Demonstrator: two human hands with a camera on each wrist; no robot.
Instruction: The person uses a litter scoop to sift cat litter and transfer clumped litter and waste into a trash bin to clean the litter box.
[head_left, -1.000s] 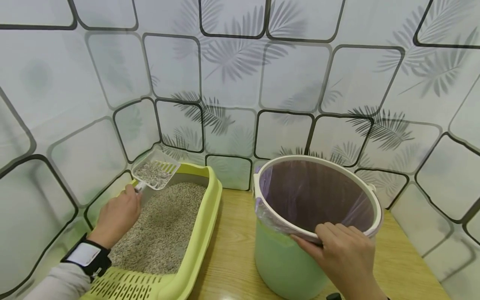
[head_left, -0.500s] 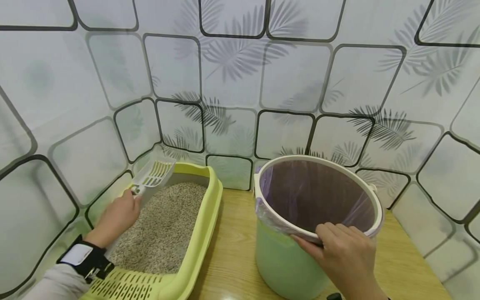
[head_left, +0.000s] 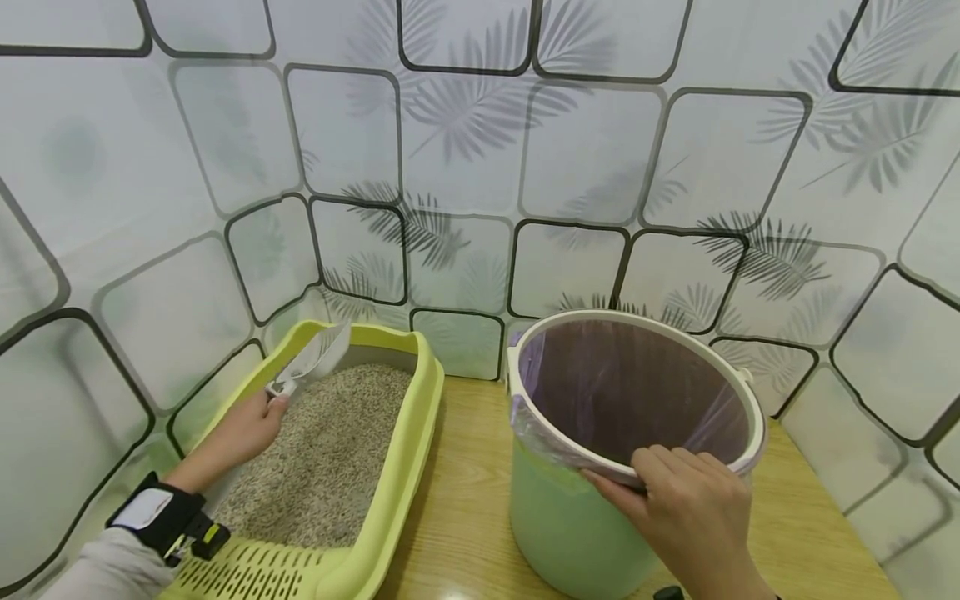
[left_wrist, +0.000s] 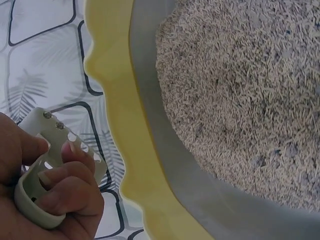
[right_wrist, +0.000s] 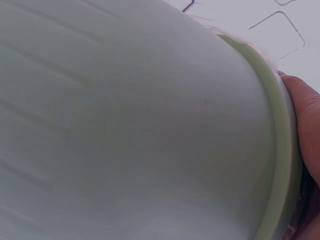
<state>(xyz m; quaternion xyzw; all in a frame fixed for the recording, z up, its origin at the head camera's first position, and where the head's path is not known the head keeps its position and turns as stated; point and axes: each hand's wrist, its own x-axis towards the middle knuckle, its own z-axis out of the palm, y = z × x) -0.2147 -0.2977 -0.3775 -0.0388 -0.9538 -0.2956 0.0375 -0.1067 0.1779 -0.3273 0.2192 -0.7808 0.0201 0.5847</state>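
My left hand (head_left: 243, 429) grips the handle of a white slotted litter scoop (head_left: 324, 354) above the far left part of a yellow litter box (head_left: 429, 400). The scoop is turned nearly edge-on, and no litter shows in it. In the left wrist view, curled fingers wrap the handle of the scoop (left_wrist: 36, 122). Beige pellet litter (head_left: 322, 458) covers the box floor. My right hand (head_left: 693, 508) holds the near rim of a green bin (head_left: 570, 525), thumb outside and fingers over the edge. In the right wrist view, the bin's wall (right_wrist: 150, 125) fills most of the frame.
A thin purple bag (head_left: 540, 433) lines the bin and folds over its white rim. Wood-look flooring (head_left: 450, 500) lies between box and bin. Patterned sheeting (head_left: 465, 150) rises behind and at both sides. The box has a perforated front ledge (head_left: 255, 575).
The litter that lay in the scoop a second ago is gone from it. My left hand has turned the scoop onto its edge and dropped slightly. The right hand stays on the bin's rim.
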